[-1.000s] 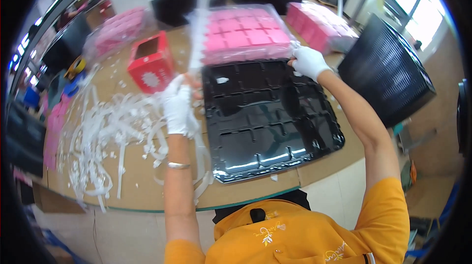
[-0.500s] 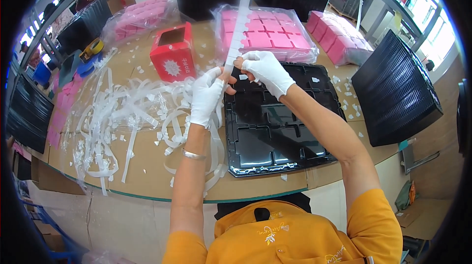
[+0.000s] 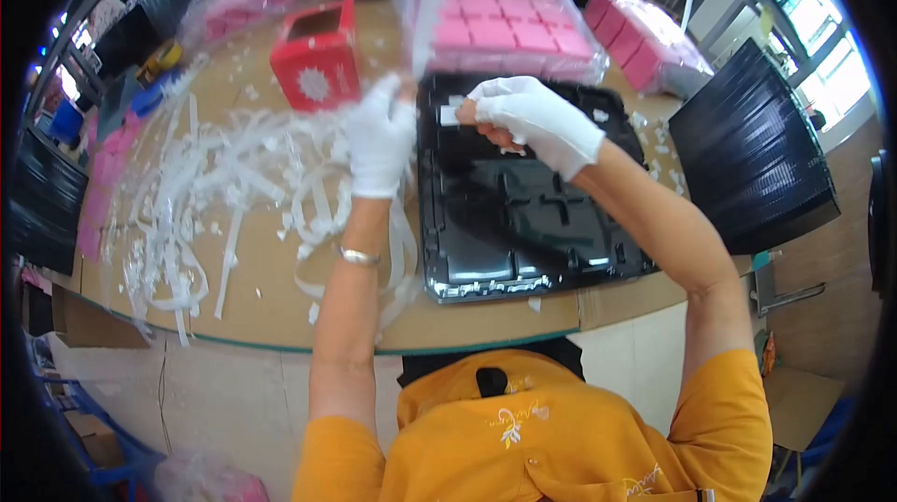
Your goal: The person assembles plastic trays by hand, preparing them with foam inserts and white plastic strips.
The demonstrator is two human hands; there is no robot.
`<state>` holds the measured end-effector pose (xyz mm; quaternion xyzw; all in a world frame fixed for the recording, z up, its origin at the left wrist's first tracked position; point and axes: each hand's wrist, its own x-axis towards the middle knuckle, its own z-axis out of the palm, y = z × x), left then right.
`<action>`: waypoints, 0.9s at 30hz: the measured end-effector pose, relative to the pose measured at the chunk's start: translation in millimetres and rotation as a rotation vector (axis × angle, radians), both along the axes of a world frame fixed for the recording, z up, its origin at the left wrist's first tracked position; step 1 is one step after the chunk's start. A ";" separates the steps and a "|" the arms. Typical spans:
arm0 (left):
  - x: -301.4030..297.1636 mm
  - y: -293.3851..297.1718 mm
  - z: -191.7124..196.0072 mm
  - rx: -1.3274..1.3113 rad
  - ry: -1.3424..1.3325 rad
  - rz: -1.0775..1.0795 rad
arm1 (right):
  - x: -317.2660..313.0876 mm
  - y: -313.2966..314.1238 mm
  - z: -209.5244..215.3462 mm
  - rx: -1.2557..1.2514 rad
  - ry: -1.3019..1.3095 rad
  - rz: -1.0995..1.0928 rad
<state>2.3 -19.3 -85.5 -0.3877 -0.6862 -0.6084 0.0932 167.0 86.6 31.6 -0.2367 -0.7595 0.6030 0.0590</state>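
Observation:
My left hand [image 3: 381,142], in a white fingerless glove and blurred, pinches the lower end of a long white backing strip [image 3: 430,21] that rises away from me. My gloved right hand [image 3: 542,123] is closed over the far part of a glossy black plastic tray [image 3: 537,212]. A small white tab [image 3: 450,116] sticks out from its thumb and fingertip. Another white piece [image 3: 600,115] lies at the tray's far right.
Tangled white strips [image 3: 224,175] cover the table's left side. A red box [image 3: 318,67] stands behind them. Bagged pink blocks [image 3: 505,21] lie beyond the tray. At right leans a stack of black trays [image 3: 757,156]. White scraps dot the cardboard tabletop [image 3: 476,326].
My hands have moved apart: the left slightly left with the strip, the right rightward with a small white tab at its fingertips. The whole view has shifted a little.

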 end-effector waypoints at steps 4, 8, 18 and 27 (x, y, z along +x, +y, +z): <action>3.9 -2.9 16.5 0.074 -0.286 -0.169 | 37.7 -34.8 1.7 0.147 -0.295 0.291; 4.3 3.2 17.3 0.105 -0.299 -0.220 | 41.0 -41.5 -28.0 0.387 -0.423 0.428; 16.2 -7.2 23.9 0.160 -0.582 -0.356 | 32.0 -19.6 -22.7 1.000 0.041 0.137; 25.5 -12.8 42.8 0.035 -0.610 -0.418 | -33.4 4.9 -0.8 0.183 0.201 -0.154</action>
